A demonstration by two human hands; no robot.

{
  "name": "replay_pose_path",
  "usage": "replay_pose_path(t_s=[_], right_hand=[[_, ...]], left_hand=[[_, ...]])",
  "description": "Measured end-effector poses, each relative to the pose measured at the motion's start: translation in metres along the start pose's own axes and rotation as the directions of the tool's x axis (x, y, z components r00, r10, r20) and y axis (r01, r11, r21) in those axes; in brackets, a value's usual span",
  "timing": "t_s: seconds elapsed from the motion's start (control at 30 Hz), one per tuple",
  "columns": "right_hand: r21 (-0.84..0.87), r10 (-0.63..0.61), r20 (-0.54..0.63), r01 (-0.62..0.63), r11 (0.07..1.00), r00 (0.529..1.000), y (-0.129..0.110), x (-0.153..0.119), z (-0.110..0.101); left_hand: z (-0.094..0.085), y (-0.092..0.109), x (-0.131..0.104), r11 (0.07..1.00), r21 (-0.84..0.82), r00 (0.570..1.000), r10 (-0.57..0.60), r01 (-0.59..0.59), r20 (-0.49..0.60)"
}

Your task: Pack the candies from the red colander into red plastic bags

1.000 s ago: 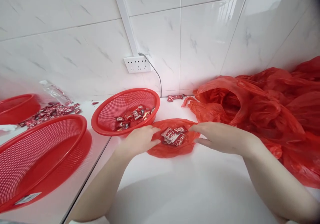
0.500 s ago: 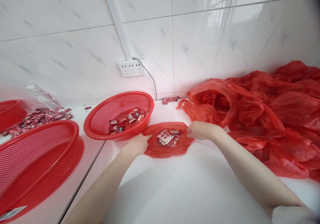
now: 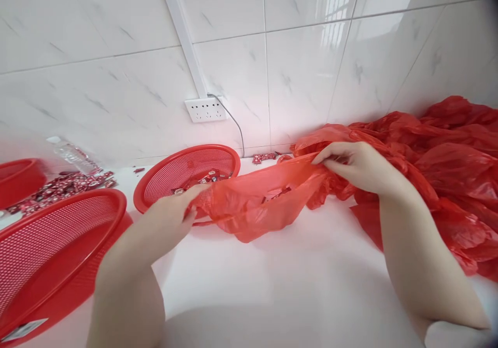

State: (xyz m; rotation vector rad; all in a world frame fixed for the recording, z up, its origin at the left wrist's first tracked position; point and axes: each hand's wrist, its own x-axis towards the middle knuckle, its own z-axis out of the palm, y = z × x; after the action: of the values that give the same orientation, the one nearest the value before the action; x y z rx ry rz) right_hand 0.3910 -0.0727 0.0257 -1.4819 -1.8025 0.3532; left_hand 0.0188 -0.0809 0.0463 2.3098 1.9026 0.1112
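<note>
Stretched between my two hands is a thin red plastic bag [image 3: 252,218]. Its left end is gripped by my left hand [image 3: 175,216], closed in front of the round red basket. My right hand [image 3: 350,164] pinches the upper right edge of the bag, higher than the left one. Through the bag's opening and film a few small red-and-white packets [image 3: 277,194] show, partly hidden. Just behind the bag, the round red mesh basket [image 3: 155,177] holds several small wrapped pieces [image 3: 208,178].
Crumpled red plastic bags [image 3: 439,166] fill the right side. A large red basket [image 3: 54,254] stands at left, near a heap of red packets [image 3: 70,184] and a clear plastic bottle [image 3: 73,156]. Against the tiled wall lie small packets [image 3: 263,158], below a power outlet [image 3: 206,109].
The bag, lying flat and open before, is lifted and pulled wide. My left hand has moved left, my right hand up and right, and the packets are now mostly covered.
</note>
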Motion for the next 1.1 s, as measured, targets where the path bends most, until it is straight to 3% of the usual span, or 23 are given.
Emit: replay_pose_path(t_s=[0.1, 0.17, 0.23, 0.3, 0.4, 0.5, 0.63, 0.7, 0.83, 0.97, 1.1], right_hand=[[0.115, 0.008, -0.230, 0.019, 0.993, 0.973, -0.006, -0.004, -0.004], [0.071, -0.017, -0.282, 0.039, 0.997, 0.959, -0.006, -0.004, -0.002], [-0.040, -0.060, -0.217, 0.052, 0.998, 0.974, -0.005, -0.003, 0.002], [-0.175, -0.053, -0.056, 0.043, 0.984, 0.997, -0.001, -0.004, 0.005], [-0.343, 0.056, 0.220, 0.023, 0.939, 0.974, 0.004, -0.006, 0.011], [-0.445, 0.121, 0.314, 0.034, 0.895, 0.942, 0.005, -0.007, 0.016], [-0.536, 0.188, 0.214, -0.046, 0.843, 0.959, 0.001, -0.004, 0.018], [-0.468, 0.126, 0.132, -0.050, 0.882, 0.983, -0.002, -0.003, 0.017], [-0.142, -0.020, -0.089, 0.007, 0.990, 0.996, -0.012, -0.005, 0.016], [0.084, -0.054, -0.122, 0.064, 0.994, 0.991, -0.018, -0.010, 0.014], [-0.055, -0.012, -0.003, 0.012, 0.998, 1.000, -0.012, -0.009, 0.013]], left_hand=[[-0.012, -0.006, -0.002, 0.959, -0.276, 0.997, 0.053, -0.068, -0.060], [-0.015, -0.005, 0.003, 0.807, -0.562, 0.980, 0.101, -0.181, -0.171], [-0.018, 0.002, 0.011, 0.542, -0.781, 0.942, 0.064, -0.310, -0.330], [-0.020, 0.013, 0.021, 0.293, -0.852, 0.889, -0.019, -0.433, -0.458], [-0.019, 0.026, 0.035, 0.141, -0.833, 0.835, -0.055, -0.536, -0.547], [-0.013, 0.033, 0.045, 0.108, -0.845, 0.851, 0.006, -0.523, -0.526], [0.001, 0.036, 0.054, 0.089, -0.850, 0.852, -0.015, -0.520, -0.523], [0.006, 0.038, 0.058, 0.086, -0.849, 0.849, -0.053, -0.521, -0.526], [0.010, 0.041, 0.060, 0.101, -0.876, 0.877, -0.050, -0.471, -0.477], [0.008, 0.044, 0.054, 0.244, -0.889, 0.918, 0.013, -0.387, -0.396], [0.007, 0.046, 0.048, 0.482, -0.814, 0.943, 0.093, -0.324, -0.320]])
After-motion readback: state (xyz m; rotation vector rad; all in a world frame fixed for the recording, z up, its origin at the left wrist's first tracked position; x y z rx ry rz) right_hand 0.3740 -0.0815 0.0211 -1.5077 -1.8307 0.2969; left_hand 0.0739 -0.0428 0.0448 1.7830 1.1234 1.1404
